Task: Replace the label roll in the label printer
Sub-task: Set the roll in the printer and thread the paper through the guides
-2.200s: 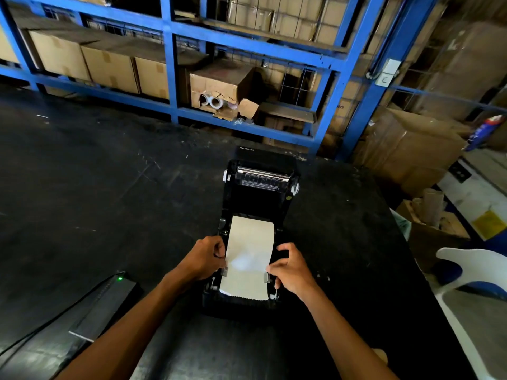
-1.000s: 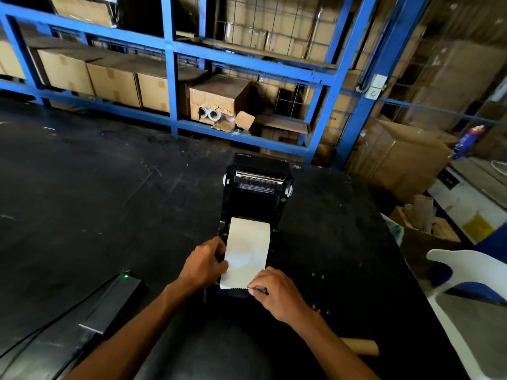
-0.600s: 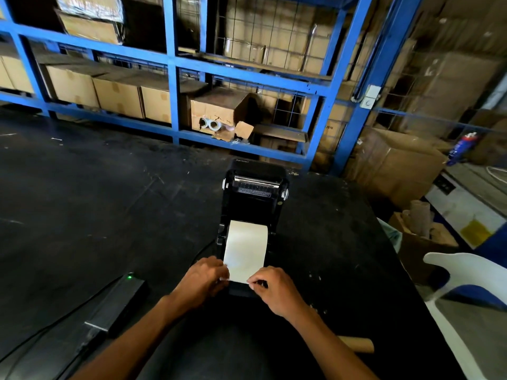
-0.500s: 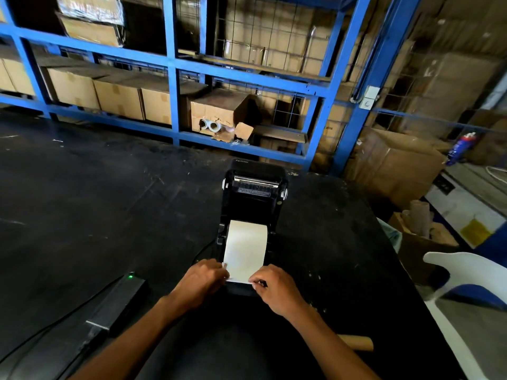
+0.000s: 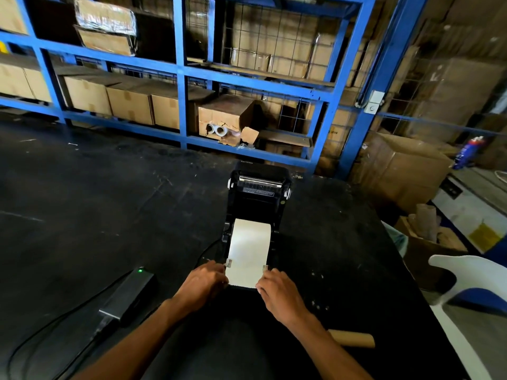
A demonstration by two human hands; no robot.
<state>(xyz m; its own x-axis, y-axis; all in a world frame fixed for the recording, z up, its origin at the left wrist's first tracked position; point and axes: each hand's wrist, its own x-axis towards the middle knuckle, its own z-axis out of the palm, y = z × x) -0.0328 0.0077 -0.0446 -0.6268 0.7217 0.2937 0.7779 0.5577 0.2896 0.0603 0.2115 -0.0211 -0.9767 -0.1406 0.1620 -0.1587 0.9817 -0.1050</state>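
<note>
A black label printer (image 5: 258,198) stands on the black table with its lid tipped open toward the back. A white label strip (image 5: 248,253) runs from the roll inside down over the printer's front edge, between two small grey guides. My left hand (image 5: 204,285) pinches the strip's lower left corner. My right hand (image 5: 277,292) pinches its lower right corner. Both hands rest at the printer's front. The roll itself is mostly hidden under the paper.
A black power brick (image 5: 129,294) with a green light and its cable lie left of my hands. An empty cardboard core (image 5: 354,338) lies at the right near the table edge. Blue shelving (image 5: 181,78) with cartons stands behind; a white chair (image 5: 466,283) is right.
My hands moved apart to the strip's two lower corners, uncovering the grey guides; before, they were close together on its end. The view has tilted up a little.
</note>
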